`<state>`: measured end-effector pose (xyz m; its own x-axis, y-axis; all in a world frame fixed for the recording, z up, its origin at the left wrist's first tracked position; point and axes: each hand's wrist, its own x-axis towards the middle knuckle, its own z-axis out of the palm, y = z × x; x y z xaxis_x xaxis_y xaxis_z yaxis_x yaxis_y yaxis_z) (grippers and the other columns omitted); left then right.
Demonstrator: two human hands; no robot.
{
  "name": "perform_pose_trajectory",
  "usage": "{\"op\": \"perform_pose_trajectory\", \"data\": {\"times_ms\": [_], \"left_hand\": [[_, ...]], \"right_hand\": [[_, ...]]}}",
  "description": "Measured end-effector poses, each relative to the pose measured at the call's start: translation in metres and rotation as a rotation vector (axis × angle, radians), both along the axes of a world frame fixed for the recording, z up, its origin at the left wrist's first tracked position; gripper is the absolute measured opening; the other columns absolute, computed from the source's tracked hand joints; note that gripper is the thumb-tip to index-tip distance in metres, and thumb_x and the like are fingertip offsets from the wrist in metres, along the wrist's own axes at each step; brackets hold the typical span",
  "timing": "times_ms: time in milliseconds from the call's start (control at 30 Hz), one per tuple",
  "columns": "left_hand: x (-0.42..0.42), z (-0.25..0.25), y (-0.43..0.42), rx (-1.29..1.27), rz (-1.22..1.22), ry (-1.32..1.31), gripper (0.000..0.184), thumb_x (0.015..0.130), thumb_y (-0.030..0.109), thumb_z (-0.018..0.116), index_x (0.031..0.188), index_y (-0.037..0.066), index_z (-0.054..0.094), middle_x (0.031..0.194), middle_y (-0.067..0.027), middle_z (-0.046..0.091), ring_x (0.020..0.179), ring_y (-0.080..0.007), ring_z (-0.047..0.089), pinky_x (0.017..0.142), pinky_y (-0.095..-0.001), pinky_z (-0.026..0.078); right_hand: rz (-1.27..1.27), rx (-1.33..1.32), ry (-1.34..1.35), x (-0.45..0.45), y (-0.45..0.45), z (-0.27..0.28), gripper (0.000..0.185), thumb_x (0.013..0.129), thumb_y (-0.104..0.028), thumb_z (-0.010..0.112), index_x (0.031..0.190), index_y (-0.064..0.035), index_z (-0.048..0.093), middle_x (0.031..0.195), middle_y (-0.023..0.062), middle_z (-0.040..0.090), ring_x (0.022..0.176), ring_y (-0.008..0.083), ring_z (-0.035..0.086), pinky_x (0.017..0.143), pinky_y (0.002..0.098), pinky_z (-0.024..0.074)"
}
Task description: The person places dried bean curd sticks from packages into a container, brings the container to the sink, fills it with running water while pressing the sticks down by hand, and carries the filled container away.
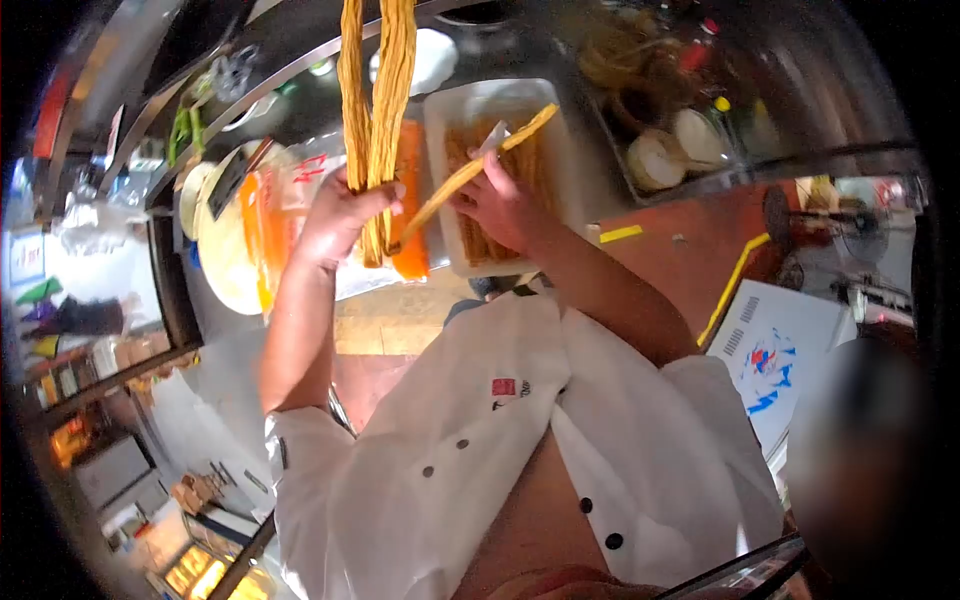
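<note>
Long yellow wrinkled sticks [395, 75] stand upright in my left hand [345, 215], whose fingers are wrapped round their lower part. A thinner yellow stick [455, 183] slants up to the right, with my right hand [497, 200] closed on it. Something small and pale shows at the fingertips of my right hand. Behind that hand is a white tray [438, 112] holding several similar sticks. An orange-and-clear plastic bag [270, 225] with red print lies under and beside my left hand.
A round wooden board [225, 255] lies left of the bag. A white bowl [425, 62] sits beyond the sticks. At the upper right is a dark container [645, 190] with pale round items. A white printed box [775, 355] stands at the right. A blurred person [865, 440] is at the lower right.
</note>
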<state>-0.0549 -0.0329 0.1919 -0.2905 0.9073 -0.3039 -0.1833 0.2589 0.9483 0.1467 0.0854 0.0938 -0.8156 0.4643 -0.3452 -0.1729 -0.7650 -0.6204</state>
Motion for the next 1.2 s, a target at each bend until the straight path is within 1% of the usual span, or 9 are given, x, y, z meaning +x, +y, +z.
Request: {"op": "perform_pose_trajectory", "data": {"times_ms": [100, 167, 300, 400, 500, 633, 800, 1133, 1200], "left_hand": [[0.037, -0.020, 0.013, 0.004, 0.006, -0.172, 0.018, 0.081, 0.004, 0.071, 0.098, 0.000, 0.066, 0.083, -0.0062, 0.068, 0.073, -0.0148, 0.065, 0.072, -0.0286, 0.052], [0.050, -0.041, 0.017, -0.021, 0.035, -0.180, 0.019, 0.083, 0.007, 0.071, 0.100, 0.001, 0.065, 0.082, -0.0056, 0.066, 0.073, -0.0150, 0.063, 0.069, -0.0289, 0.051], [0.049, -0.067, 0.002, -0.042, 0.133, -0.288, 0.019, 0.084, 0.009, 0.069, 0.101, 0.000, 0.064, 0.083, -0.0063, 0.066, 0.074, -0.0164, 0.064, 0.070, -0.0303, 0.052], [0.029, -0.086, -0.022, -0.053, 0.204, -0.273, 0.018, 0.084, 0.009, 0.068, 0.100, 0.000, 0.063, 0.083, -0.0068, 0.066, 0.074, -0.0172, 0.065, 0.071, -0.0307, 0.053], [0.010, -0.085, -0.053, -0.109, 0.284, -0.257, 0.015, 0.084, 0.006, 0.067, 0.097, 0.000, 0.063, 0.083, -0.0075, 0.066, 0.074, -0.0175, 0.065, 0.070, -0.0306, 0.054], [-0.002, -0.084, -0.095, -0.070, 0.393, -0.290, 0.015, 0.085, 0.006, 0.068, 0.098, -0.001, 0.063, 0.082, -0.0080, 0.066, 0.073, -0.0180, 0.065, 0.069, -0.0318, 0.054], [0.001, -0.080, -0.142, 0.016, 0.671, -0.358, 0.020, 0.085, 0.004, 0.068, 0.102, -0.001, 0.059, 0.085, -0.0088, 0.064, 0.072, -0.0194, 0.064, 0.068, -0.0312, 0.054], [0.028, -0.056, -0.221, 0.320, 1.102, -0.419, 0.013, 0.092, 0.014, 0.060, 0.103, 0.009, 0.055, 0.088, -0.0026, 0.056, 0.078, -0.0156, 0.056, 0.077, -0.0366, 0.050], [0.019, -0.044, -0.239, 0.344, 1.037, -0.379, 0.014, 0.090, 0.015, 0.063, 0.101, 0.011, 0.054, 0.085, -0.0008, 0.055, 0.076, -0.0145, 0.056, 0.092, -0.0446, 0.049]], "right_hand": [[-0.301, -0.288, 0.163, 0.018, 0.013, 0.005, 0.044, 0.103, -0.039, 0.050, 0.135, -0.0094, 0.045, 0.125, 0.0067, 0.059, 0.104, 0.0195, 0.061, 0.093, 0.0378, 0.0484], [-0.322, -0.013, 0.117, 0.037, 0.022, -0.006, 0.037, 0.103, -0.034, 0.051, 0.129, -0.0079, 0.050, 0.116, 0.0057, 0.064, 0.101, 0.0181, 0.062, 0.090, 0.0355, 0.0499], [-0.329, 0.151, -0.277, 0.061, 0.029, -0.036, 0.024, 0.101, -0.025, 0.058, 0.115, -0.0069, 0.062, 0.108, 0.0065, 0.067, 0.102, 0.0165, 0.063, 0.087, 0.0327, 0.0515], [-0.375, 0.160, -0.232, 0.078, 0.037, -0.076, 0.021, 0.098, -0.020, 0.062, 0.113, -0.0058, 0.064, 0.110, 0.0071, 0.068, 0.104, 0.0176, 0.063, 0.089, 0.0325, 0.0510], [-0.271, 0.607, -0.305, 0.093, 0.048, -0.078, 0.032, 0.092, -0.024, 0.071, 0.114, -0.0011, 0.064, 0.102, 0.0088, 0.068, 0.097, 0.0182, 0.065, 0.085, 0.0322, 0.0541], [-0.026, 0.651, -0.463, 0.080, 0.063, -0.043, 0.034, 0.092, -0.020, 0.071, 0.118, 0.0003, 0.064, 0.105, 0.0102, 0.068, 0.098, 0.0198, 0.065, 0.089, 0.0337, 0.0538], [-0.153, 0.814, -0.611, 0.054, 0.087, -0.053, 0.029, 0.090, -0.010, 0.069, 0.115, 0.0034, 0.063, 0.110, 0.0129, 0.067, 0.098, 0.0233, 0.066, 0.092, 0.0360, 0.0531], [0.232, 0.607, -0.213, -0.034, 0.049, -0.070, 0.035, 0.086, -0.005, 0.070, 0.118, 0.0028, 0.059, 0.108, 0.0119, 0.064, 0.096, 0.0193, 0.063, 0.085, 0.0312, 0.0529], [0.299, 0.526, -0.210, -0.048, 0.024, -0.091, 0.037, 0.087, -0.006, 0.070, 0.121, 0.0001, 0.058, 0.109, 0.0098, 0.064, 0.097, 0.0173, 0.062, 0.082, 0.0303, 0.0529]]}}
